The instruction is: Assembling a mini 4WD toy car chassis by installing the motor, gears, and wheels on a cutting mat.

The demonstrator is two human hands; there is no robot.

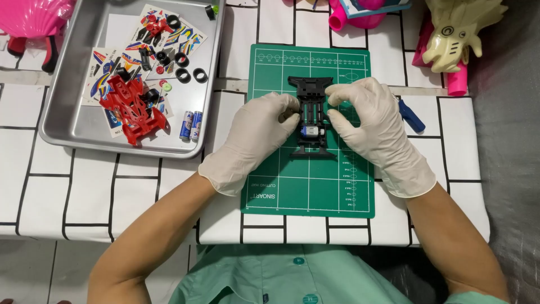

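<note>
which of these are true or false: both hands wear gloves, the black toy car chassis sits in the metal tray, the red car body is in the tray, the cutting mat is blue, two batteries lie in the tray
1. Both hands wear gloves. True: the left hand and right hand are in pale gloves.
2. The black toy car chassis sits in the metal tray. False: it lies on the cutting mat, between both hands.
3. The red car body is in the tray. True.
4. The cutting mat is blue. False: it is green.
5. Two batteries lie in the tray. True, near its lower right corner.
</note>
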